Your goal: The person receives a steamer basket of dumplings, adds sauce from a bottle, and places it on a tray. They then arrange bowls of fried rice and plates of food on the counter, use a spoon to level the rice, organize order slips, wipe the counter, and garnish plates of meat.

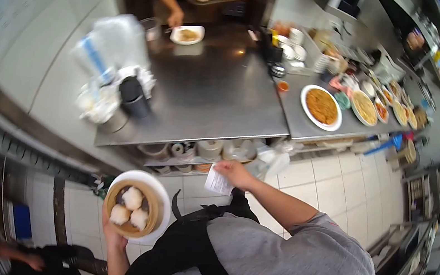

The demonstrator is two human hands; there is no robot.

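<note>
My left hand [114, 235] holds a white plate [165, 208] from its near edge, fingers partly hidden beneath. On that plate sits a round bamboo steamer [153, 226] without a lid, with three pale dumplings [132, 198] inside. Between the fingers of my right hand [235, 172] is a small white printed paper slip [218, 182], held in front of the counter's lower shelf. The print is too small to read.
Ahead stands a steel counter [209, 96] with a black container [134, 96] and plastic bags [112, 43]. Across it, a person's hand [176, 17] touches a white dish [187, 35]. Noodles on an oval plate [321, 108] stand right. Another person [34, 260] is at lower left.
</note>
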